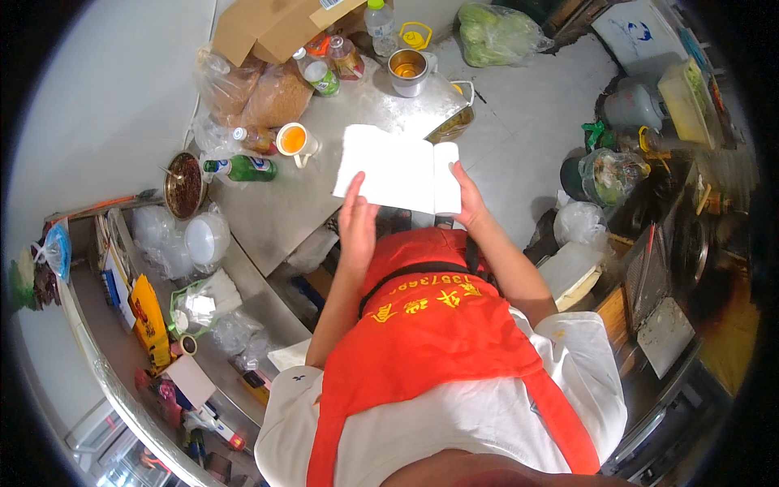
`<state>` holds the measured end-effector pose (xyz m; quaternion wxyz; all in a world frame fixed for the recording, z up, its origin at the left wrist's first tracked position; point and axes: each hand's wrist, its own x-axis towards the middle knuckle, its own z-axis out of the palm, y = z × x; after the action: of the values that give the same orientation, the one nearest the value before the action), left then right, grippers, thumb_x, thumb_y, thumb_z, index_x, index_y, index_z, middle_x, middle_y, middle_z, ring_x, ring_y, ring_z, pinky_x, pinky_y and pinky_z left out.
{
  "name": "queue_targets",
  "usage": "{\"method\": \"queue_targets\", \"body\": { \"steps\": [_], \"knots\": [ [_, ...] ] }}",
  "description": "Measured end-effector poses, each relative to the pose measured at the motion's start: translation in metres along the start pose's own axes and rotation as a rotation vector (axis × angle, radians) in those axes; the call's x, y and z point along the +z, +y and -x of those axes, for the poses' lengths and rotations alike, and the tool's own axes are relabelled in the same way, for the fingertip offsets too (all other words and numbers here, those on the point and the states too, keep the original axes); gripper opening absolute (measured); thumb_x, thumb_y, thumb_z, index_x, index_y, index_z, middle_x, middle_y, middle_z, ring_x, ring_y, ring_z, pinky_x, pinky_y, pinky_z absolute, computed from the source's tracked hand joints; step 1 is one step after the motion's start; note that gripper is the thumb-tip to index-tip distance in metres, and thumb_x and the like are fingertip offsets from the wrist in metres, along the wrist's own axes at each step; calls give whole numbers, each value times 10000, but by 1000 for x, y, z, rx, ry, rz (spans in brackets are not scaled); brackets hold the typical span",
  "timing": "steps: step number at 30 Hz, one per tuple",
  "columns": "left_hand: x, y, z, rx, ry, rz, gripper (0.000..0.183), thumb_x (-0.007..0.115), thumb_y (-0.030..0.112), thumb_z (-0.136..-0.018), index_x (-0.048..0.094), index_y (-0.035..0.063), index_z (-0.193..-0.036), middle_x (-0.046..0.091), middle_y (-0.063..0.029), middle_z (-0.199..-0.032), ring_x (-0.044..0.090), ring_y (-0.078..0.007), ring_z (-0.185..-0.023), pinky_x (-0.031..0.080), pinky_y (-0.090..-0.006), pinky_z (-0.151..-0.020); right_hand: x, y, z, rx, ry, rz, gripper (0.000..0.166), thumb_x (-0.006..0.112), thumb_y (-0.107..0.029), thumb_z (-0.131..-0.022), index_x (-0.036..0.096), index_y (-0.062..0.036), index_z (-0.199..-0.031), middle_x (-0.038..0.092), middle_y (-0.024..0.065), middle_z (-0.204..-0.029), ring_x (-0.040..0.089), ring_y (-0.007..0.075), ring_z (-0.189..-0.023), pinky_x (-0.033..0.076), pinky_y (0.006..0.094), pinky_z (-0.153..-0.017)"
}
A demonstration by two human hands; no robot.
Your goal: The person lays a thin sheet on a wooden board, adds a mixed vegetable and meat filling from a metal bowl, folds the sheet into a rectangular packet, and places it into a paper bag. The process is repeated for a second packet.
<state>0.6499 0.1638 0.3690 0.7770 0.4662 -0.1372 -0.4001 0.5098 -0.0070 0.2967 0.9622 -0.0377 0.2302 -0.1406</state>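
Note:
A roll of white paper towel (pixel 448 176) stands out in front of me, above the front edge of a steel table (pixel 258 222). A wide white sheet (pixel 386 167) runs left from it, unrolled. My right hand (pixel 471 196) grips the roll at its right side, thumb near the top. At the sheet's lower left, my left hand (pixel 356 222) holds the edge with its fingers over the front; any thumb behind the paper is hidden. Beyond the sheet are a cream mug of orange liquid (pixel 294 140) and a steel cup (pixel 408 70).
A green glass bottle (pixel 252 168) lies on the table near a bowl of dark sauce (pixel 184 185). Plastic bottles (pixel 321 78) and a cardboard box (pixel 274 30) crowd the back. Shelves hold bags (pixel 161 237) at left. A bag of green vegetables (pixel 496 33) lies on the floor.

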Motion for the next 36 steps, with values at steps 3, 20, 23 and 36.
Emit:
{"method": "queue_targets", "body": {
  "steps": [3, 20, 23, 36],
  "knots": [
    [-62, 3, 20, -416, -54, -508, 514, 515, 172, -972, 348, -24, -1418, 458, -141, -1356, 477, -190, -1210, 384, -332, -1022, 30, -19, 5, -52, 24, 421, 595, 601, -252, -929, 340, -31, -1416, 506, 153, -1331, 523, 283, -1217, 418, 453, -1053],
    [26, -46, -1, -652, -461, -737, 337, 494, 319, -984, 630, 13, -1016, 624, -51, -742, 600, -183, -719, 488, -360, -675, 140, -59, -5, 2, -444, 2042, 678, 716, -213, -715, 434, -108, -1323, 615, 176, -1114, 609, 375, -984, 496, 433, -858],
    [-63, -30, 81, -592, -790, -1172, 231, 521, 231, -937, 583, 103, -1120, 626, -202, -967, 594, -426, -905, 471, -469, -738, 103, -93, -51, -457, -96, 1981, 631, 733, -201, -716, 467, -73, -1274, 600, 183, -1126, 610, 343, -1019, 501, 426, -877],
    [-116, -46, 122, -552, 637, -301, 229, 574, 242, -950, 575, 90, -1121, 506, 40, -844, 468, -73, -734, 386, -230, -638, 38, 33, -280, -891, 376, 1367, 715, 792, -137, -699, 417, -5, -1294, 524, 204, -1249, 516, 348, -1172, 408, 402, -1005]
  ]
}}
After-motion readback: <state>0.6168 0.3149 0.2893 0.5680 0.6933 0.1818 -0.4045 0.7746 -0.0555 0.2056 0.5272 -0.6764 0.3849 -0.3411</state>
